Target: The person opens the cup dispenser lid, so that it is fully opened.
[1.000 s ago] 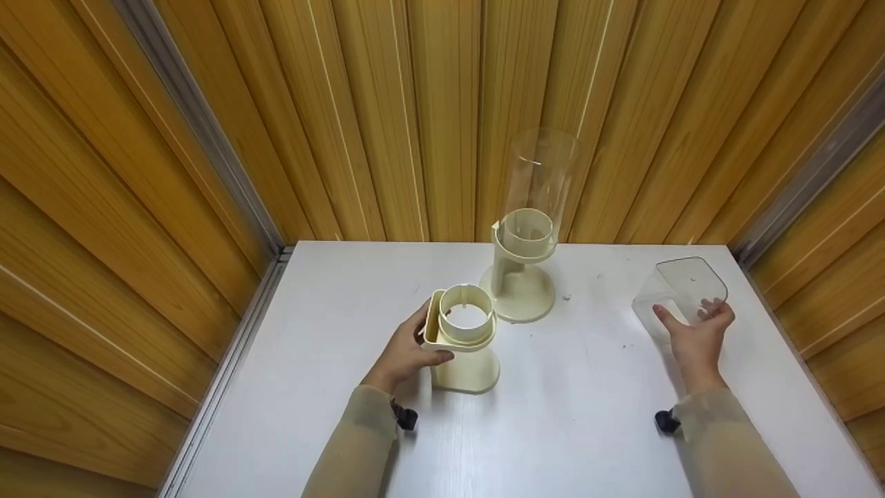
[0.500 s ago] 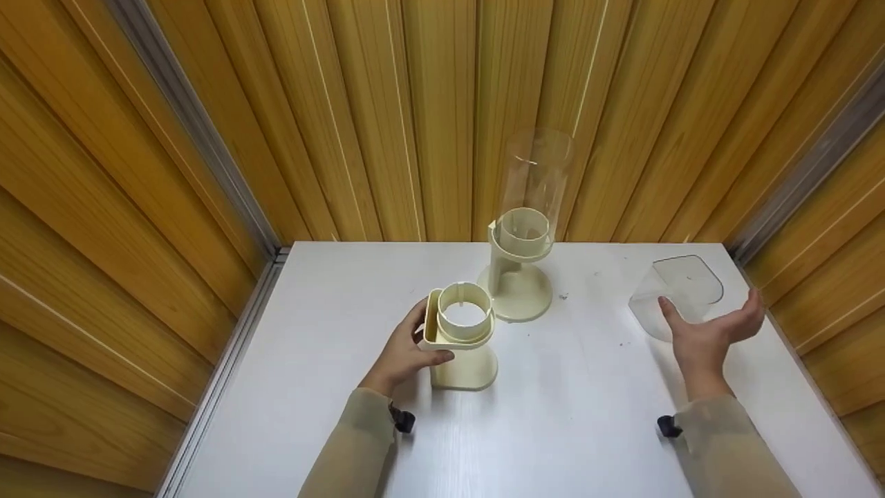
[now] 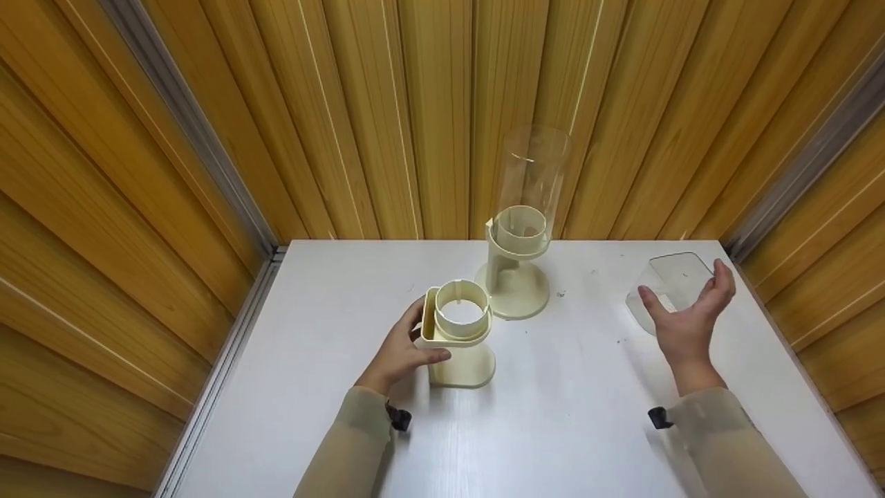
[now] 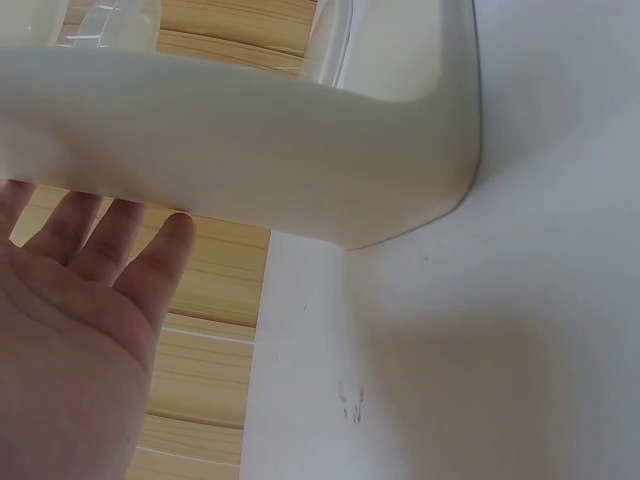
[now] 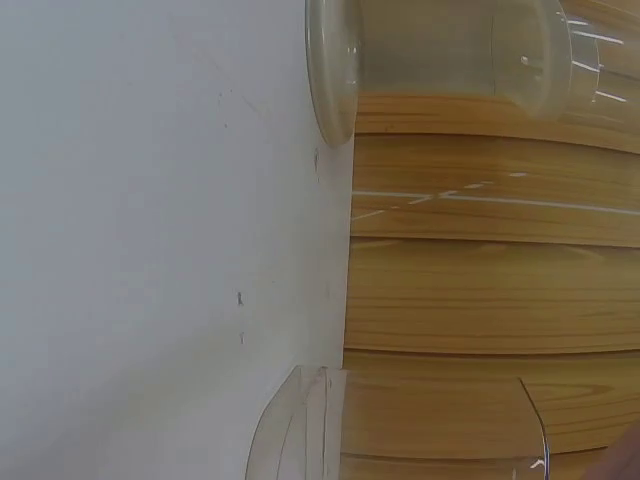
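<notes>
In the head view my left hand (image 3: pixel 399 351) grips a cream plastic stand (image 3: pixel 460 370) from its left side, thumb in front and fingers behind. This stand has a round collar (image 3: pixel 462 325) on top, a flat-sided back and a base on the table. The left wrist view shows the fingers (image 4: pixel 158 268) along the stand's wall (image 4: pixel 250 150). At the right, my right hand (image 3: pixel 686 332) is spread, thumb and fingers apart, beside a clear plastic container (image 3: pixel 674 273), which it partly overlaps. The container's wall (image 5: pixel 430 420) shows low in the right wrist view.
Behind stands another cream stand (image 3: pixel 518 294) with a round base, carrying a tall clear tube (image 3: pixel 536 166) around its collar. All sit on a white table (image 3: pixel 553 429). Wood-slat walls (image 3: pixel 442 117) close off the back and both sides. Small dark specks mark the tabletop.
My right hand loosened from the clear container, spread outward to its right, then came back in closer to it. My left hand keeps its hold on the stand.
</notes>
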Available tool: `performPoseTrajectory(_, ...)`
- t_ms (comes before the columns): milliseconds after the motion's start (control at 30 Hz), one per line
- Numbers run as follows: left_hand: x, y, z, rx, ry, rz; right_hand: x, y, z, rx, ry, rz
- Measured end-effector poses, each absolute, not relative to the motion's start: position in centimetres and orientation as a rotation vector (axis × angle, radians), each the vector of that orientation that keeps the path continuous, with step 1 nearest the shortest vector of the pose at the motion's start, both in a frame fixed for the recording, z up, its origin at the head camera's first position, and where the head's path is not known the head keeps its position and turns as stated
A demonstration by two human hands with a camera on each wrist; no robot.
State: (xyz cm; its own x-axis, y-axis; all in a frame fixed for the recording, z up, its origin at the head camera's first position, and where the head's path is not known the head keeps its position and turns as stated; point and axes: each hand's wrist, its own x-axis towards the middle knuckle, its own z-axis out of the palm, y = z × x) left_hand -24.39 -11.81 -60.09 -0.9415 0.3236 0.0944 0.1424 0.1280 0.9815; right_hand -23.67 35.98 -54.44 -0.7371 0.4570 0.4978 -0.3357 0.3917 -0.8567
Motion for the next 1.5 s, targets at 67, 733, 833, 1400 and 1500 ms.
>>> performPoseTrajectory(67,-24.4,-11.8,-60.1,0.471,2.246,1.928,-24.1,36.2,-54.9,-0.086,-1.983,1.438)
performPoseTrajectory(733,-24.4,-12.8,-58.7,0.558,2.259,1.959,-25.3,33.7,-54.9,0.076,-2.105,1.56)
performPoseTrajectory(833,-24.3,-13.0,-57.4,0.575,2.307,2.012,-25.3,33.5,-54.5,0.079,-2.111,1.588)
performPoseTrajectory(1400,-21.9,-9.7,-45.0,0.608,2.611,2.105,-26.7,31.4,-50.9,0.105,-2.099,1.81)
performPoseTrajectory(1500,-22.4,-8.8,-43.0,0.624,2.606,2.048,-27.2,31.0,-49.8,0.125,-2.095,1.863)
